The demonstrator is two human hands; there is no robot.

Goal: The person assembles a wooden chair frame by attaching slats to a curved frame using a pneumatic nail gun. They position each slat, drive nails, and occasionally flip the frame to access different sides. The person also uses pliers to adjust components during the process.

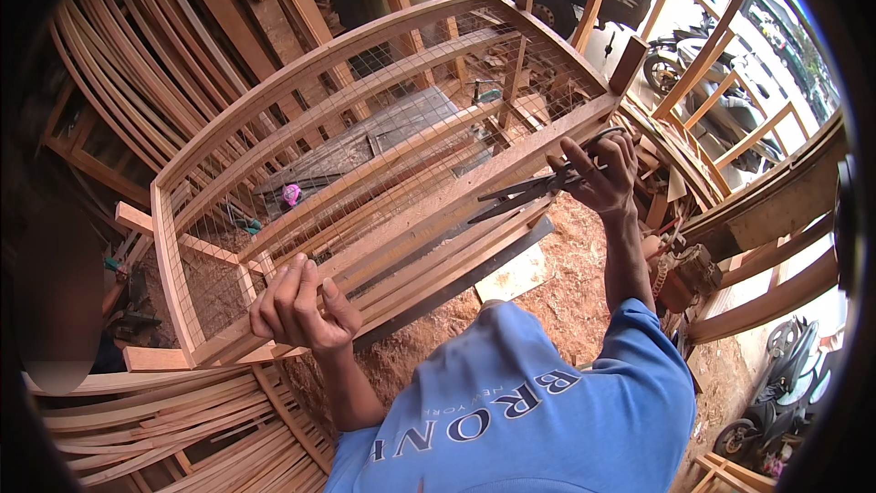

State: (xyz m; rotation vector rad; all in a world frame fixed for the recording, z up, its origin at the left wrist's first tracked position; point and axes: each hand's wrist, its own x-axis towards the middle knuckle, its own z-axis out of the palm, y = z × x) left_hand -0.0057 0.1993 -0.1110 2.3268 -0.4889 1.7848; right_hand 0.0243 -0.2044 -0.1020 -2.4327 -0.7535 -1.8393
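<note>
A large wooden frame [401, 232] with a curved far rail and inner slats lies slanted in front of me. Thin wire-like mesh [212, 288] crosses its openings. My left hand [306, 306] is closed at the near rail, close to the frame's left corner, its fingers bent together and the thumb on the near side. Through the handles of a dark pair of scissors [522, 192] go the fingers of my right hand [602, 173], near the right end of that rail. The long blades point left and look parted, above the near rail.
Under the frame stands a worktop [401, 128] with a pink round object [291, 194] and a green-handled tool [490, 94]. Curved wood strips [119, 64] lean at the left; more strips [182, 429] lie lower left. Sawdust [575, 256] covers the floor. Motorbikes [739, 119] stand at the right.
</note>
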